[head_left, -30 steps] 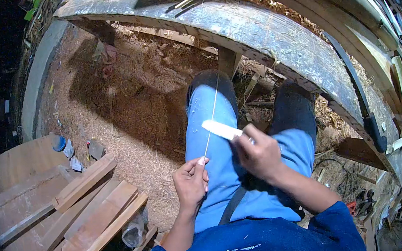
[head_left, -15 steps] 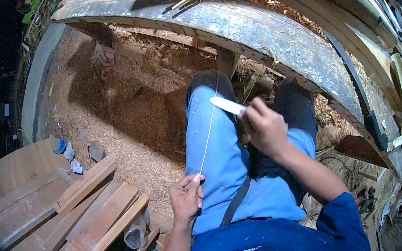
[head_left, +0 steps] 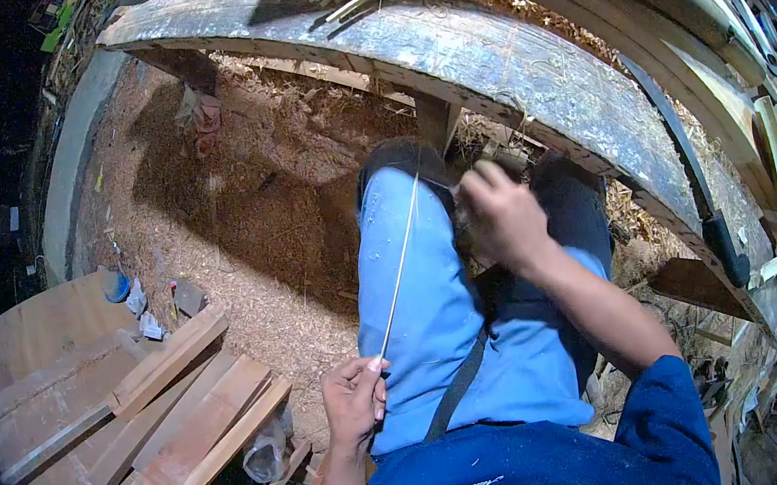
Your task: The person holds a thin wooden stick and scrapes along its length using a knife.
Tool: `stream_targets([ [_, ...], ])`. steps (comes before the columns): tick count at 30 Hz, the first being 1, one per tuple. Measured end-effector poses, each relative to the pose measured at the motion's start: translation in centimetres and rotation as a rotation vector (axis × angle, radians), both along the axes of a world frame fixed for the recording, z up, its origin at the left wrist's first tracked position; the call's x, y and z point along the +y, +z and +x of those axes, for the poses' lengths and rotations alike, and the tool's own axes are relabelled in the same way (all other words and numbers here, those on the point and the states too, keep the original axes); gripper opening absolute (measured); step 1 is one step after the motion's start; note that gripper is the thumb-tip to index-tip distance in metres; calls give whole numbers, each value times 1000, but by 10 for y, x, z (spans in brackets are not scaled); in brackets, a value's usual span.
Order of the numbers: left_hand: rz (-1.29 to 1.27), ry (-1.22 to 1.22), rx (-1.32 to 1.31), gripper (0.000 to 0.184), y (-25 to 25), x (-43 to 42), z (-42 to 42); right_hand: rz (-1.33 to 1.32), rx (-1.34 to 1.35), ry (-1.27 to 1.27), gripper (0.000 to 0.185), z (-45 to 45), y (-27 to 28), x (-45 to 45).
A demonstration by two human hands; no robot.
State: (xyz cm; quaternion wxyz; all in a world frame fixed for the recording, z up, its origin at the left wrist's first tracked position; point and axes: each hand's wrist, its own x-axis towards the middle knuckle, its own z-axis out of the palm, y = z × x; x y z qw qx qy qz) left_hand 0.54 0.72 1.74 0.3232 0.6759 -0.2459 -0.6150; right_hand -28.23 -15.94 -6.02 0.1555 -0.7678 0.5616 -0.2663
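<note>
Head view: left hand [head_left: 355, 402] pinches one thin pale strip [head_left: 401, 275], right hand [head_left: 507, 216] is blurred, hold unclear; one weathered grey wooden worktop [head_left: 522, 66] crosses ahead, bearing one black-handled blade [head_left: 701, 197].

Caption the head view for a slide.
Left hand holding a thin stick over a blue trouser leg; right hand blurred.

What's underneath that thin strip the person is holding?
Beneath the thin strip is the blue trouser leg and, farther along, its dark knee patch. The left hand hides the strip's near end and whatever lies under it; whether strip and leg touch is unclear.
</note>
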Motion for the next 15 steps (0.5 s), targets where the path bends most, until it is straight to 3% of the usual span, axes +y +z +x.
stream_targets([
  [1,-5,2,2,24,0,1,1,19,-95,-94,18,-8,-14,-8],
  [2,-9,5,3,24,0,2,2,351,-264,-131,20,-9,-12,-16],
  [3,-8,5,0,24,0,4,2,353,-266,-132,20,-7,-10,-12],
  [5,32,2,-47,24,1,2,3,-15,-60,-119,17,5,10,-1],
  [7,32,30,-23,23,1,1,3,49,10,-105,13,7,17,1],
  [9,37,58,1,23,0,2,2,184,-270,-167,18,-3,-13,-4],
  [10,24,65,6,24,0,-1,1,370,-266,-428,29,0,-18,-3],
  [13,10,74,-4,24,0,-7,-2,605,-164,-509,37,-15,-25,-7],
  [15,10,71,-7,25,0,-12,-5,568,-220,-537,43,-10,-21,-2],
])
